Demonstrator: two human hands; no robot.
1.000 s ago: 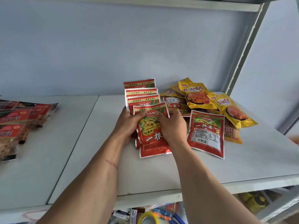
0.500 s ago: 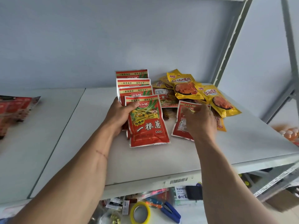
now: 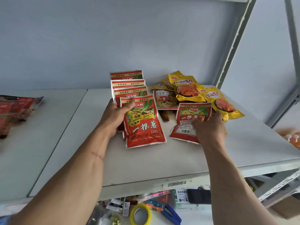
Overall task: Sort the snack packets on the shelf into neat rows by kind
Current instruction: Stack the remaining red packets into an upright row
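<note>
A row of red packets runs from the back wall toward me on the white shelf (image 3: 146, 166). My left hand (image 3: 113, 117) grips the left edge of the front red packet (image 3: 144, 125), thumb on its top corner. My right hand (image 3: 209, 127) holds the lower right part of another red packet (image 3: 190, 117), which shows its barcode side. Behind it lies a loose heap of yellow packets (image 3: 188, 88), with one more yellow packet (image 3: 224, 103) at the right. A further red packet (image 3: 164, 99) lies in the heap.
A blurred stack of red packets (image 3: 16, 111) lies on the left shelf panel. A metal upright (image 3: 233, 44) stands at the back right. Below the shelf edge are a yellow tape roll (image 3: 140, 215), blue scissors (image 3: 172, 215) and small items.
My right hand left the front red packet and moved right onto the barcode-side red packet. The view shifted right. My left hand kept its hold.
</note>
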